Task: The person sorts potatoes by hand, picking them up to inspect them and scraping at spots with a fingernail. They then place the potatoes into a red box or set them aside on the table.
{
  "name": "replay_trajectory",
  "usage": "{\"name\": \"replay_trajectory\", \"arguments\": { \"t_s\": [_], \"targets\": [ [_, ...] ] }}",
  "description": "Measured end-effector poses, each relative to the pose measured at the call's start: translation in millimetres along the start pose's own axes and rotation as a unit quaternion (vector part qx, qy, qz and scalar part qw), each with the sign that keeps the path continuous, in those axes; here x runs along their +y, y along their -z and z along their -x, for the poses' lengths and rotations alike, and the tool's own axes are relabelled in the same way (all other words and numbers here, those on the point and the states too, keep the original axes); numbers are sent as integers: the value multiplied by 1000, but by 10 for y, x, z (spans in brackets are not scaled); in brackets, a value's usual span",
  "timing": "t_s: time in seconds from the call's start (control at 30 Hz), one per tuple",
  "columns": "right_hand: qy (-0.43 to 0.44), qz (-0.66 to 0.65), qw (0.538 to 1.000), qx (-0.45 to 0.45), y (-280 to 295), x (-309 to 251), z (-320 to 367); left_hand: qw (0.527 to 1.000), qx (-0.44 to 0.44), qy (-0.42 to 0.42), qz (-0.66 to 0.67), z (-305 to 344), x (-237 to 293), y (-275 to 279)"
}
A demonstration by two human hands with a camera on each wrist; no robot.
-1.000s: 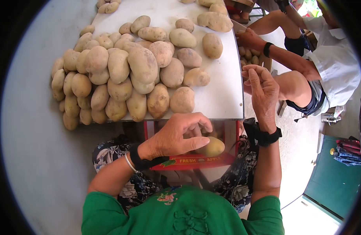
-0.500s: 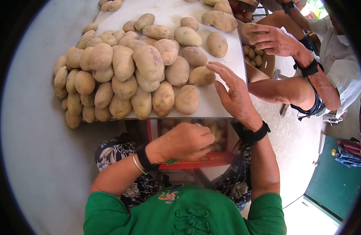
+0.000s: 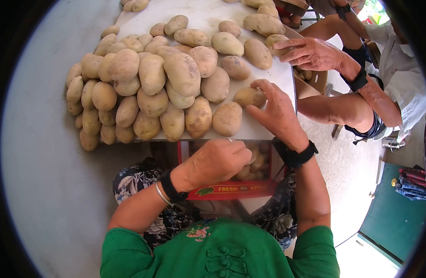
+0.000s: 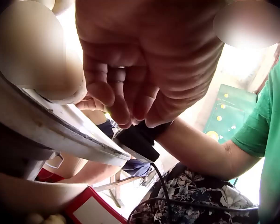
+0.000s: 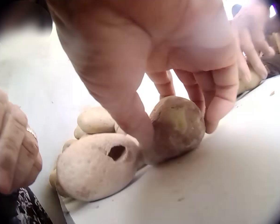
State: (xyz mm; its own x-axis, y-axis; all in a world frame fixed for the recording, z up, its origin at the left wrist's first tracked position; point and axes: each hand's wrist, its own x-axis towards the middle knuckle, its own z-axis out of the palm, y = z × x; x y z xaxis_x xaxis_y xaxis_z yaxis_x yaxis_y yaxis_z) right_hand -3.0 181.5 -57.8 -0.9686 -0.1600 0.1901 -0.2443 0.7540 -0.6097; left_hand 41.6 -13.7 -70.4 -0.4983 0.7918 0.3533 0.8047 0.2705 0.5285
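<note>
My right hand (image 3: 278, 111) has its thumb and fingers around a potato (image 3: 249, 97) at the right side of the pile. In the right wrist view this potato (image 5: 177, 126) rests on the white tabletop, pinched between thumb and fingertips. Beside it sits a pale potato (image 5: 98, 163) with a dark hole. My left hand (image 3: 215, 162) hangs over the red cardboard box (image 3: 236, 190) below the table edge. Its fingers (image 4: 119, 100) curl loosely with nothing in them. Several potatoes (image 3: 257, 162) lie inside the box, partly hidden by the left hand.
A large potato pile (image 3: 152, 88) covers the near edge of the white table (image 3: 268, 125). At the right, another person's hand (image 3: 317, 55) touches a potato (image 3: 274, 42) at the table's edge. Another cardboard box (image 3: 318, 81) stands beside that person's leg.
The potato beneath my left hand is gone from there, and its fingers have curled in. My right hand came in leftward and took hold of a potato. The other person's hand moved onto the table edge.
</note>
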Motion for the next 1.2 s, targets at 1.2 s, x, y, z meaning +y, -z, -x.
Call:
{"name": "replay_trajectory", "arguments": {
  "t_s": [1.2],
  "targets": [
    [-69, -136, 988, -5, 113, 103, 205, 991, 57, 118, -6, -103, -10, 29]
  ]
}}
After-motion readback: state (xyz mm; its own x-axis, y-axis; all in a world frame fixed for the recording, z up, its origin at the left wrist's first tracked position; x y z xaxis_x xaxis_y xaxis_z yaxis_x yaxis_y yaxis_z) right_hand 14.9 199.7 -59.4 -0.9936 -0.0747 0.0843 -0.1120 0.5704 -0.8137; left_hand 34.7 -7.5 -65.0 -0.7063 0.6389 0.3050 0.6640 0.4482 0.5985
